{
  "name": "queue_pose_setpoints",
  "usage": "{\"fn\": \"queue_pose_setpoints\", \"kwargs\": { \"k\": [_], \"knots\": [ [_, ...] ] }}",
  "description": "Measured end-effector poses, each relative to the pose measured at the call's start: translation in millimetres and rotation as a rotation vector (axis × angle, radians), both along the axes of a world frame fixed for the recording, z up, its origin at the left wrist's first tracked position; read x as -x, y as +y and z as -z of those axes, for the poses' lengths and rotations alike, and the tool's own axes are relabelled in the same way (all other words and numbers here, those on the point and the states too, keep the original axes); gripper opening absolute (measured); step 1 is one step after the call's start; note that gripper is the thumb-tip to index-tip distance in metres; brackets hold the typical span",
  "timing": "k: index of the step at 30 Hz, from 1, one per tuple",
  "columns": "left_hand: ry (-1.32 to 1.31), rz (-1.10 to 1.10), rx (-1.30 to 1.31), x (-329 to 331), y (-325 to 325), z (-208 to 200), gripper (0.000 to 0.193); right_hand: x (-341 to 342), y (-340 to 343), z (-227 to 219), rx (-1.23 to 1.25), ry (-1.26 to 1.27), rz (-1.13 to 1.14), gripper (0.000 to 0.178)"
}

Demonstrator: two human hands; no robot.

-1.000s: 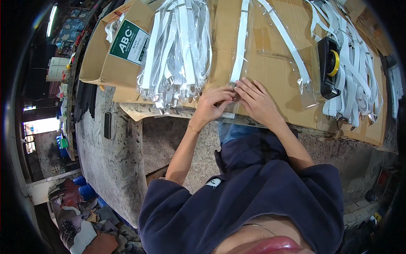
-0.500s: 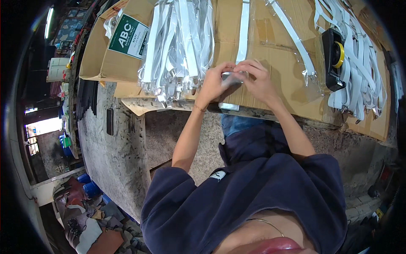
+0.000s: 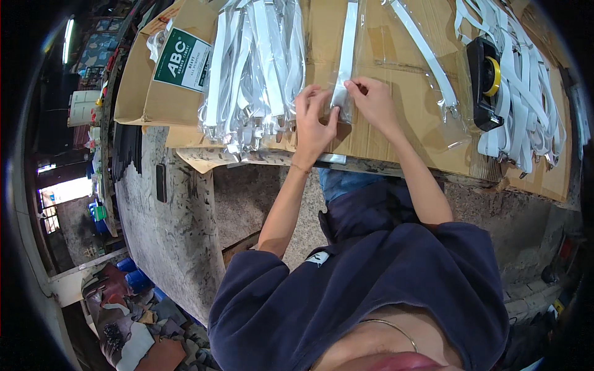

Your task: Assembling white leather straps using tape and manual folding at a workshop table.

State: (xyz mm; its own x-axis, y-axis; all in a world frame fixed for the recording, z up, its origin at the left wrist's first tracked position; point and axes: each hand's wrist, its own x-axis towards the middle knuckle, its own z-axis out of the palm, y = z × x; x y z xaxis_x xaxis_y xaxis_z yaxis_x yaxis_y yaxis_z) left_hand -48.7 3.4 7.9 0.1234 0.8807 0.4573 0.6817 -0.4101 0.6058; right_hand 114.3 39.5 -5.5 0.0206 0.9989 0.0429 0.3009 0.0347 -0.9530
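A white strap lies lengthwise in a clear plastic bag on the cardboard in front of me. My right hand is closed, its thumb and forefinger pinching the bag beside the strap's near end. To the left of it, my left hand is open, fingers bent and apart from the thumb. That thumb tip touches the bag's near end. Farther right, another bagged white strap with a metal clip lies slanted. A thick pile of bagged straps rests just left of my left hand.
A black tape dispenser with a yellow core stands at right, beside a heap of loose white straps. An open cardboard box with a green-and-white label is at left. The worktop's cardboard cover ends near my body.
My hands, together over the bag's near end before, have moved apart. The bag's end now lies flat on the cardboard, and my left fingers have come off it.
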Motion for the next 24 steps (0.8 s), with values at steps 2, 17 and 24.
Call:
{"fn": "queue_pose_setpoints", "kwargs": {
  "k": [2, 17, 24],
  "knots": [
    [0.017, 0.056, -0.035, -1.6, -2.8, 7.5, 0.021, 1.7, 7.0, -1.6, 0.067, -0.01, 0.037, 0.024],
    [0.138, 0.127, 0.178, -5.1, 11.1, -7.5, 0.016, 2.7, 24.8, 11.1, -0.099, -0.041, 0.216, 0.041],
    [0.344, 0.207, 0.073, -11.9, 43.0, -22.1, 0.016, 5.1, 34.6, 11.9, 0.029, -0.059, 0.147, 0.043]
  ]
}}
